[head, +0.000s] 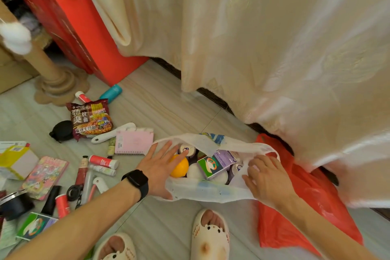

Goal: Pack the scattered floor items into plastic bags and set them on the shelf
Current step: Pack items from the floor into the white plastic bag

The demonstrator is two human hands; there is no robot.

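Below, left hand [160, 168] extends flat, fingers straight and spread, over the orange [181, 168] in the bag [211, 191]; right hand [268, 178], fingers curled on its rim, grip unclear.

White plastic bag [211, 191], near centre on the floor [168, 107], mouth open and facing up. It holds an orange [180, 167], a green-and-white carton [211, 165] and drink cans [187, 150]. Red plastic bag [306, 200], crumpled flat, touches its right side. To the left lie unpacked items: noodle packet [91, 119], pink notebook [134, 142], teal bottle [111, 92], red-capped tube [103, 161].
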